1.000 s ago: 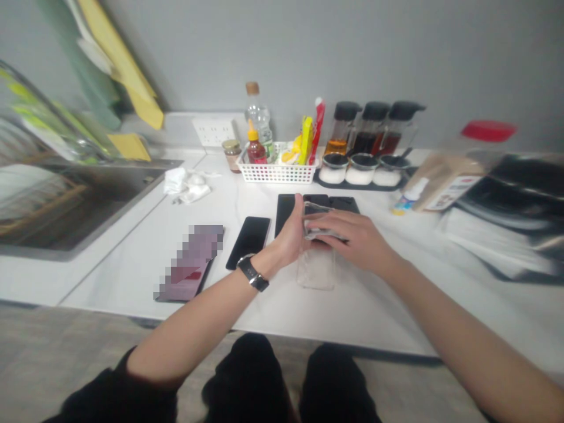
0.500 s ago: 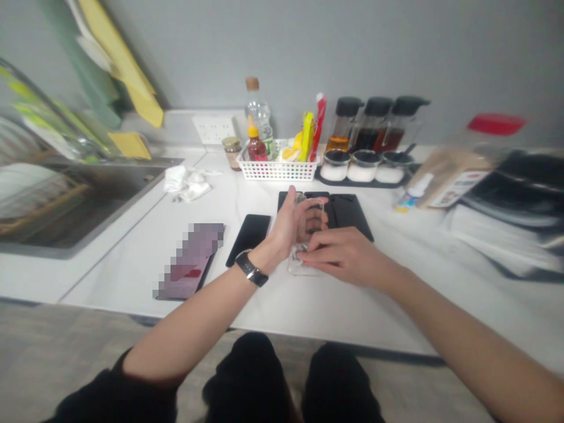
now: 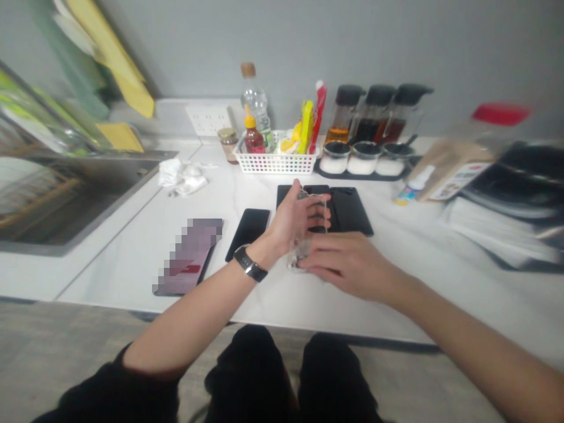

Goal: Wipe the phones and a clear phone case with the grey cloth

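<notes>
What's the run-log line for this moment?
left hand: holds clear case | right hand: grips case's near end | left of hands: dark-screened phone | beyond hands: black slabs on counter

There are two hands [image 3: 288,223] and three black-topped bottles [image 3: 374,120].

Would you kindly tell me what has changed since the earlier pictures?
The right hand has moved from the far part of the clear case toward the person, to its near end. The left hand still holds the case. The black phone left of the hands and the white basket stayed put.
</notes>
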The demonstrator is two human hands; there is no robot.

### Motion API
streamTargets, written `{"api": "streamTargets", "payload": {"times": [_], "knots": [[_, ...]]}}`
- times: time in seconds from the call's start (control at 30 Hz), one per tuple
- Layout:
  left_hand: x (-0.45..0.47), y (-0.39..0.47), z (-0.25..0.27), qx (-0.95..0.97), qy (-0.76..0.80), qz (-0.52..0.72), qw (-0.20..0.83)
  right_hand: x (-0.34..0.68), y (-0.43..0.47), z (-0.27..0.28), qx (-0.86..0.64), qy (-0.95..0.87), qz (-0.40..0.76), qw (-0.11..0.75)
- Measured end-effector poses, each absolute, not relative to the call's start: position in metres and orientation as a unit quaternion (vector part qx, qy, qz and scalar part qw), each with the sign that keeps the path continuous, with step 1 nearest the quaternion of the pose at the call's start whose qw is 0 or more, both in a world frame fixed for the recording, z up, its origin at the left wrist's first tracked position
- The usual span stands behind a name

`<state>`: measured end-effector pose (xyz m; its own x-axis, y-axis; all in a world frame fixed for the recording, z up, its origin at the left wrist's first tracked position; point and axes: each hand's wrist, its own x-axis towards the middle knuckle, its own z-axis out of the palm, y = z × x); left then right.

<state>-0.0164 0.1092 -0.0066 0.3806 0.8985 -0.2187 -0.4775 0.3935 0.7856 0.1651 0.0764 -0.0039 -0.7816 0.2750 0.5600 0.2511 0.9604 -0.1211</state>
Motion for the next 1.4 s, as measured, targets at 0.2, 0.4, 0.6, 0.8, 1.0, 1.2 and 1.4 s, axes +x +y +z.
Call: {"api": "streamTargets", "payload": {"times": [0.2, 0.4, 0.6, 0.8, 1.0, 1.2, 1.4], "knots": [[-0.012, 0.106, -0.008, 0.339, 0.335, 0.418, 0.773, 0.194, 0.082, 0.004, -0.192, -0.945, -0.131, 0.228], [0.004, 0.099, -0.012, 0.363, 0.349, 0.372, 0.78, 0.17, 0.097, 0.003, -0.363, -0.867, -0.211, 0.268], [0.005, 0.099, -0.009, 0.323, 0.373, 0.451, 0.744, 0.16, 0.078, -0.015, -0.306, -0.878, -0.194, 0.314], [0.007, 0.1, -0.01, 0.342, 0.375, 0.457, 0.731, 0.157, 0.083, -0.004, -0.364, -0.862, -0.26, 0.239], [0.004, 0.099, -0.006, 0.353, 0.373, 0.529, 0.676, 0.147, 0.065, -0.006, -0.354, -0.867, -0.26, 0.234], [0.011, 0.098, -0.009, 0.321, 0.375, 0.486, 0.721, 0.147, 0.083, -0.004, -0.4, -0.838, -0.283, 0.241], [0.003, 0.1, -0.003, 0.329, 0.361, 0.546, 0.681, 0.144, 0.04, -0.003, -0.379, -0.858, -0.283, 0.201]]}}
